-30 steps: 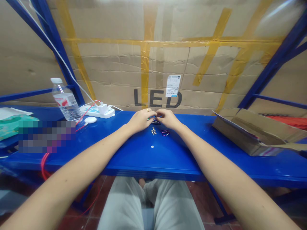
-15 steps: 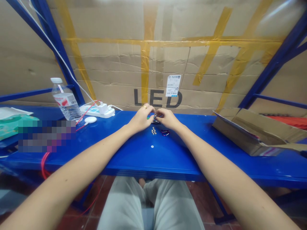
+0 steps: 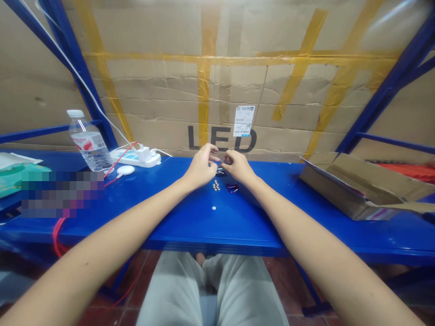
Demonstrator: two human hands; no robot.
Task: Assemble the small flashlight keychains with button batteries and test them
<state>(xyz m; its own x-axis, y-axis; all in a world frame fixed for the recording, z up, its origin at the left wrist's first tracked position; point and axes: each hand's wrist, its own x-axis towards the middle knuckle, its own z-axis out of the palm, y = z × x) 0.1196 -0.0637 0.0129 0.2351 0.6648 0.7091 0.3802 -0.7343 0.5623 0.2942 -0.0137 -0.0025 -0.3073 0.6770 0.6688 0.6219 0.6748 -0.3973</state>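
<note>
My left hand (image 3: 201, 166) and my right hand (image 3: 238, 165) meet just above the far middle of the blue table (image 3: 217, 217). Both pinch a tiny part between their fingertips; it is too small to name. Under the hands lie a small cluster of silver beads (image 3: 215, 184), a purple ring-like clip (image 3: 232, 188) and a dark small piece (image 3: 220, 171). A single white dot-like bit (image 3: 214, 208) lies nearer to me.
A water bottle (image 3: 84, 141), a white power strip (image 3: 136, 158) with red and white cables and a white puck (image 3: 125, 170) stand at the left. An open cardboard box (image 3: 360, 188) lies at the right. A taped cardboard wall stands behind.
Both hands have risen slightly off the table, fingertips still together, and the left fingers have lifted. The view has shifted a little.
</note>
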